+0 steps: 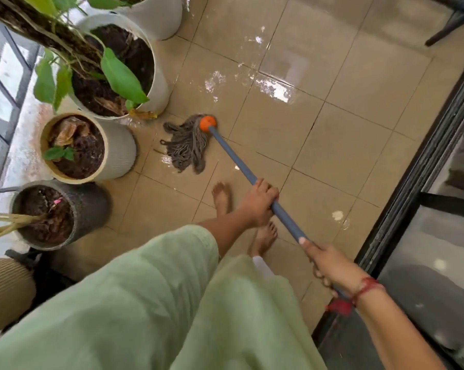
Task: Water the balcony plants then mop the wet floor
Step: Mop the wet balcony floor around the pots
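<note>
The person wears a loose pale green tunic (145,303), a red thread bracelet (365,288) by the right hand (331,267), and has bare feet (221,197).

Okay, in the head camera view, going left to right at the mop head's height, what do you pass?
Cream-rimmed pot → mop head → wet tiled floor → sliding door frame.

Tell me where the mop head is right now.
In the head view, the mop head lies on the tiled floor left of centre, close to the base of the large white pot and right of the cream pot.
</note>
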`<state>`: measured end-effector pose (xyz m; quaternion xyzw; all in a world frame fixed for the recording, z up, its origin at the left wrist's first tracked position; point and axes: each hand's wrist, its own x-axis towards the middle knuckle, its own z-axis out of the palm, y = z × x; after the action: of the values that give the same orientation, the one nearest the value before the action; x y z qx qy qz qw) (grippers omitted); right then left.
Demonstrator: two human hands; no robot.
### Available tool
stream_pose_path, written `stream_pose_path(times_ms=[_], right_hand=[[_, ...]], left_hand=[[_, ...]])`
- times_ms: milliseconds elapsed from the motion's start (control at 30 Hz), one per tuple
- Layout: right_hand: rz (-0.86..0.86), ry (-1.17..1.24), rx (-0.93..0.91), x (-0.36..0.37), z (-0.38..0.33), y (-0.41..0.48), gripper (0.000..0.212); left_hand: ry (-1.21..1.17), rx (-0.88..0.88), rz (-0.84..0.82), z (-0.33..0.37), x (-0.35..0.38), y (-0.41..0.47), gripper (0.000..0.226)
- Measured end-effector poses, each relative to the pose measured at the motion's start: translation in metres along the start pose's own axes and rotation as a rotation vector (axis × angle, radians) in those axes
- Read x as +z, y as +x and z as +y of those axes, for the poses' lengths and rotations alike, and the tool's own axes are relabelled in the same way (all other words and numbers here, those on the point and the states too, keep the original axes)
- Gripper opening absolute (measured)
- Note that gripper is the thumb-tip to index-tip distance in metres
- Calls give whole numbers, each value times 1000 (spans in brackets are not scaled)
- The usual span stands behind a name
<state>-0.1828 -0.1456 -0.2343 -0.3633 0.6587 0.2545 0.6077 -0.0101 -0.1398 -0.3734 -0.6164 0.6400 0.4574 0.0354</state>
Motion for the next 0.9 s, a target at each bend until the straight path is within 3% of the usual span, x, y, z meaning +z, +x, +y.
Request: stream_pose_path(times_ms=[233,400,633,767,900], right_hand=[[169,-329,-284,-21,-150,47,38],[235,-491,-374,-33,-230,66,40],[331,-710,-458,-50,-315,93,41],[404,-768,-523,-39,-343,96,32],[410,-719,-496,-21,-313,89,34]], left_hand=[[-26,-115,303,-68,-117,65,25],[2,-153,304,-105,-182,97,30],[-66,-296,452,-134,-230,130,27],[-63,-301,464,-158,-248,132,29],[-47,-316,386,-155,-233,119,33]])
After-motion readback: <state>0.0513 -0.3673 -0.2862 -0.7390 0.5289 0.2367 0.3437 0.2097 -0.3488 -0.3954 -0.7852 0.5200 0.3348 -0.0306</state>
